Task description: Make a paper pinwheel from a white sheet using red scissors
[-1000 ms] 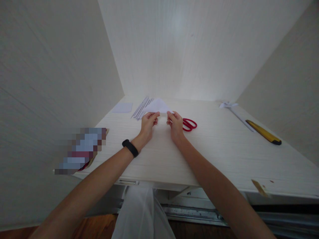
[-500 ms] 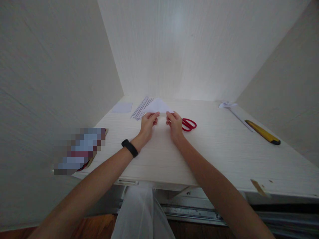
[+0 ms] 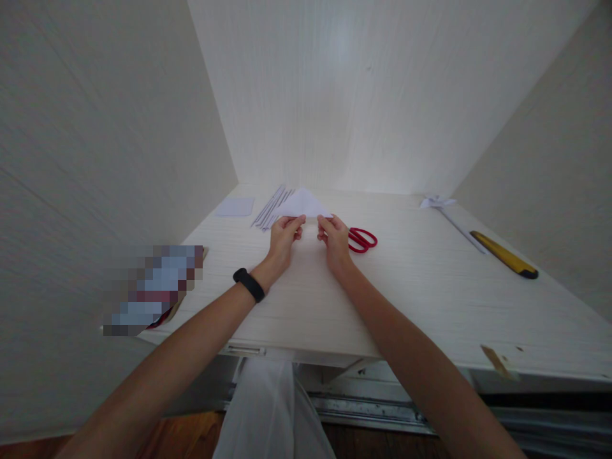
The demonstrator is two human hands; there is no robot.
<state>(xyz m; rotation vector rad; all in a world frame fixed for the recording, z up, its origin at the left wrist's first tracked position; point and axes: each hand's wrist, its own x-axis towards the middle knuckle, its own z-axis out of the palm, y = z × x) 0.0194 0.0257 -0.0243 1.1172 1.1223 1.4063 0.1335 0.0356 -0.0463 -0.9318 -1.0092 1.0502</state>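
Observation:
Both hands pinch the near edge of a folded white paper triangle (image 3: pixel 304 203), its peak pointing away from me. My left hand (image 3: pixel 285 237) grips it left of the middle between thumb and fingers, and a black band circles that wrist. On the right part of the same edge, my right hand (image 3: pixel 335 237) is closed in a like pinch. Just right of it lie red-handled scissors (image 3: pixel 364 240), their blades hidden behind the hand. Several thin white paper strips or sticks (image 3: pixel 270 207) lie behind my left hand, partly covered by the triangle.
A square of white paper (image 3: pixel 235 206) lies at the back left of the white table (image 3: pixel 421 306). A white paper pinwheel (image 3: pixel 437 202) on a stick and a yellow-and-black cutter (image 3: pixel 504 254) are at the right. A blurred-out object (image 3: pixel 162 284) sits by the left wall.
Almost nothing differs. My hands keep their hold on the paper triangle, with only a slight shift of the fingers along its near edge.

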